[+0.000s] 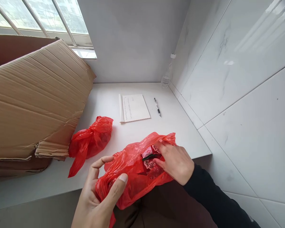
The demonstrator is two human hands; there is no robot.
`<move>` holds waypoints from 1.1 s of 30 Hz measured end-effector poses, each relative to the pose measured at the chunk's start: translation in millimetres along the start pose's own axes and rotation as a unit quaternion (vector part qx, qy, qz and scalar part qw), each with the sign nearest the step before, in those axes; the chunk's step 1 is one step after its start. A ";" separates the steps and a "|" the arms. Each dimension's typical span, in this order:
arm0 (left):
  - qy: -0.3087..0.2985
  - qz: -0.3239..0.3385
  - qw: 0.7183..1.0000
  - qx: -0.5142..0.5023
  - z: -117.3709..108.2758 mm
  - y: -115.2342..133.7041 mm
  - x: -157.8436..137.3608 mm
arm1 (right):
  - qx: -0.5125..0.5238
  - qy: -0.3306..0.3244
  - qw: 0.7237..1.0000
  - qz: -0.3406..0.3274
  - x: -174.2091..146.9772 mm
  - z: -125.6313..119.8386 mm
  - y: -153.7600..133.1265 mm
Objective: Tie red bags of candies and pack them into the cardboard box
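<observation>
A red plastic bag [133,177] is held up at the table's near edge, its mouth spread open toward the right. My left hand [104,193] grips the bag's left end, thumb in front and fingers behind. Inside the mouth show dark red packets [149,164] with pink printed labels and a dark strip across them. My right hand [177,160] reaches into the mouth over its right rim. Its thumb and forefinger are apart beside the packets; the other fingertips are hidden. Left of this bag, a second red plastic bag [93,137], knotted, lies on the table.
A large cardboard box [40,98] takes up the left of the white table [180,126]. Farther back lie an open notebook [137,107] with writing and a pen [157,107]. A clear bottle [166,76] stands in the corner by the tiled wall [239,126].
</observation>
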State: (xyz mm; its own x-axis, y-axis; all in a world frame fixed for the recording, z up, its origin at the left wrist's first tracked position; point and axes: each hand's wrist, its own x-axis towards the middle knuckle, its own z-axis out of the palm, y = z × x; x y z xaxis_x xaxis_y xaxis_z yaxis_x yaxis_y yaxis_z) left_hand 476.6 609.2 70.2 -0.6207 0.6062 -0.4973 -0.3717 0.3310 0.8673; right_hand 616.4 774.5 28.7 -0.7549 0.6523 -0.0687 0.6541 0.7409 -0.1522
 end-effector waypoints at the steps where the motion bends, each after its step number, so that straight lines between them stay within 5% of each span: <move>1: -0.003 0.002 1.000 -0.007 -1.2 -5.0 3.4 | -0.009 -0.004 1.000 0.002 1.1 0.7 -0.1; 6: -0.033 0.030 0.999 -0.026 -7.8 -22.3 16.1 | -0.013 -0.007 1.000 0.028 1.4 -3.6 -3.6; 14: -0.012 0.002 0.998 -0.060 8.5 3.3 -0.3 | 0.017 0.012 1.000 -0.023 4.8 -0.7 -10.7; 27: -0.018 0.023 0.997 -0.069 6.7 3.6 2.3 | 0.024 -0.001 0.996 -0.084 11.2 0.8 -17.7; 33: -0.007 0.039 0.998 -0.057 -0.8 -0.6 7.1 | 0.130 0.047 0.985 -0.102 0.1 -4.2 -18.2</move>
State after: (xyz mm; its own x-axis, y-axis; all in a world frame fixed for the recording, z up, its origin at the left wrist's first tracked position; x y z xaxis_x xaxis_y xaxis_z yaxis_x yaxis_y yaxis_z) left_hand 471.9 612.7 66.1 -0.6415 0.6365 -0.4282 -0.3994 0.1995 0.8948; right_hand 604.6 761.7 35.6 -0.8533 0.5153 0.0796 0.4457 0.8002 -0.4013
